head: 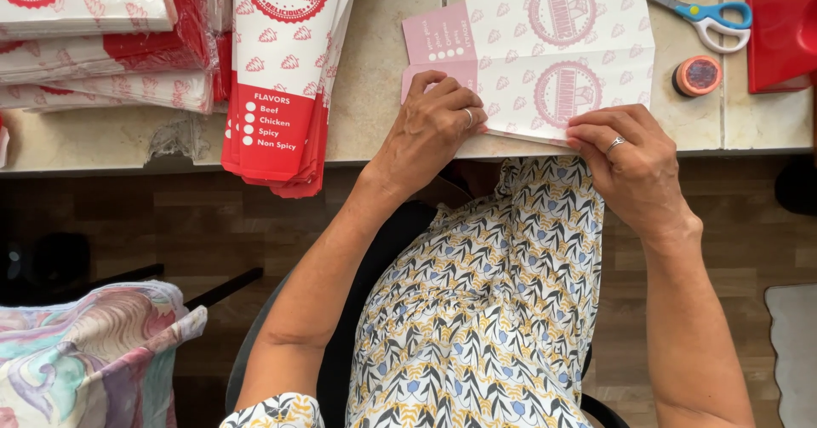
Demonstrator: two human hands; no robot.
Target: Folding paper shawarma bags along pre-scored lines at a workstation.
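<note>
A flat white paper sheet (545, 54) with faded pink round stamps and leaf marks lies on the beige counter (374, 62), its near edge at the counter's front. My left hand (434, 126) presses on the sheet's lower left part, fingers curled, a ring on one finger. My right hand (625, 156) pinches the sheet's lower right edge, also with a ring. A stack of finished red-and-white paper sleeves (285, 71) lies to the left and overhangs the counter's edge.
Bundles of printed paper in clear wrap (102, 37) fill the far left. Blue-and-white scissors (711, 15) and a small orange round tape roll (697, 76) lie at the right, beside a red container (783, 28). A patterned cloth (85, 351) sits low left.
</note>
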